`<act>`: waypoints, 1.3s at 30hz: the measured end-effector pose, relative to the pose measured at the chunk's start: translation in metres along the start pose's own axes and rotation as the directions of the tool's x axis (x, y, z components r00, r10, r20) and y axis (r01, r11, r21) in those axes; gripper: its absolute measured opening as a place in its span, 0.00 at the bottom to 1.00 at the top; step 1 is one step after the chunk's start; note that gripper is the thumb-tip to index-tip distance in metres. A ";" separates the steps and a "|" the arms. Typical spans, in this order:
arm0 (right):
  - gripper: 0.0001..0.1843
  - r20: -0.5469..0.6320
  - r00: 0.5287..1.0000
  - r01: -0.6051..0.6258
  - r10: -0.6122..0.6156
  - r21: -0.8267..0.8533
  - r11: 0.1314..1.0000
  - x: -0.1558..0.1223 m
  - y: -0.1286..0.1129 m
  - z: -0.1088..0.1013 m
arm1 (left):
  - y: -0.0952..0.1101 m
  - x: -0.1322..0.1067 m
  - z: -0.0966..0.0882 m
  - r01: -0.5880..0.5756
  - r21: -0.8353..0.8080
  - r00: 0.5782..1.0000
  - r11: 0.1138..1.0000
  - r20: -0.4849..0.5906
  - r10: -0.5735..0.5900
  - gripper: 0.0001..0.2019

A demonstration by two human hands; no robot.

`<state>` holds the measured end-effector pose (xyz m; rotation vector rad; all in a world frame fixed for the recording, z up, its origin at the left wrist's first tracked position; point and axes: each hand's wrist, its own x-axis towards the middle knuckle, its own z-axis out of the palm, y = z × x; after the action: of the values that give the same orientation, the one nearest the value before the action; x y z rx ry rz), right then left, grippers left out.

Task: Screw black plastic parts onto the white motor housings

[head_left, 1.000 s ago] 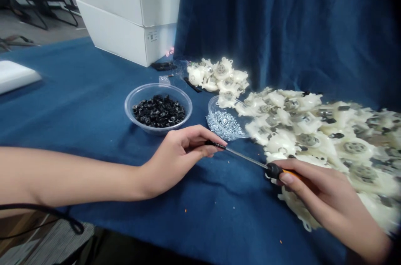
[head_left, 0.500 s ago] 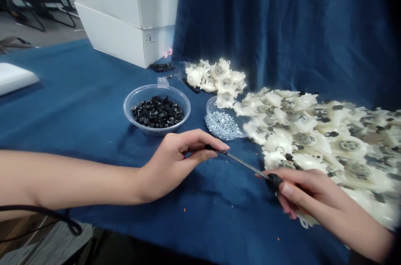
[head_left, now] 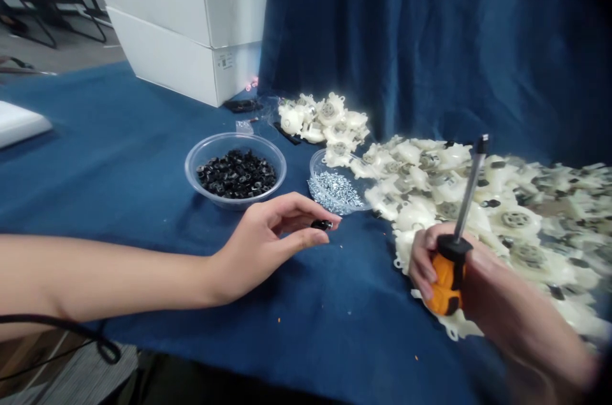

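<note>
My left hand (head_left: 272, 242) pinches a small black part (head_left: 321, 224) between thumb and fingertips, just in front of a clear bowl of black ring-shaped parts (head_left: 233, 203). My right hand (head_left: 497, 290) grips an orange-and-black screwdriver (head_left: 447, 271) with its steel shaft pointing up. That hand is over the edge of a large heap of cream plastic parts with grey centres (head_left: 444, 201). A clear dish of small silver screws (head_left: 319, 166) sits partly under the heap.
A smaller heap of cream parts (head_left: 325, 121) lies behind the dish on the blue tablecloth (head_left: 143, 118). Stacked white boxes (head_left: 186, 22) and a dark blue curtain (head_left: 382, 29) stand behind. A black cable (head_left: 102, 347) crosses below my left forearm.
The screwdriver has swung from lying level between my hands to upright in my right hand. Its tip has come away from the black part, which stays in my left fingers.
</note>
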<state>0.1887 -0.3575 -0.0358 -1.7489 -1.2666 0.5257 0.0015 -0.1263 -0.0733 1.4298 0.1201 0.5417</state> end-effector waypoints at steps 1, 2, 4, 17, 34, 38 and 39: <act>0.12 -0.004 0.999 -0.052 0.053 0.154 0.987 0.005 -0.006 0.010 | 0.000 0.000 -0.002 -0.017 0.034 1.000 0.999 0.000 0.017 0.10; 0.13 -0.004 0.989 -0.141 0.146 0.240 0.960 0.010 -0.012 0.021 | -0.001 0.001 -0.003 -0.042 0.072 0.999 0.997 0.000 0.042 0.10; 0.18 -0.047 0.940 -0.306 0.337 0.314 0.899 0.023 -0.028 0.047 | -0.001 0.001 -0.006 -0.085 0.132 0.996 0.988 -0.002 0.086 0.10; 0.17 -0.066 0.955 -0.184 0.288 0.632 0.752 0.052 -0.032 0.106 | -0.005 -0.005 -0.007 -0.210 0.128 0.977 0.969 0.071 0.202 0.14; 0.17 -0.437 0.879 0.142 0.190 0.621 0.771 0.058 -0.025 0.075 | 0.048 0.243 -0.024 0.196 0.949 0.976 0.248 -0.214 0.044 0.35; 0.17 -0.473 0.862 0.176 0.184 0.619 0.766 0.062 -0.021 0.073 | 0.034 0.272 -0.022 0.230 0.945 0.968 0.234 -0.246 0.041 0.32; 0.17 -0.469 0.863 0.173 0.185 0.620 0.765 0.063 -0.019 0.074 | 0.032 0.274 -0.022 0.208 0.948 0.973 0.242 -0.227 0.052 0.31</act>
<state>0.1475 -0.2687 -0.0483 -1.1729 -0.5843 0.3972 0.2235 0.0115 0.0192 2.6061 0.8549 0.5407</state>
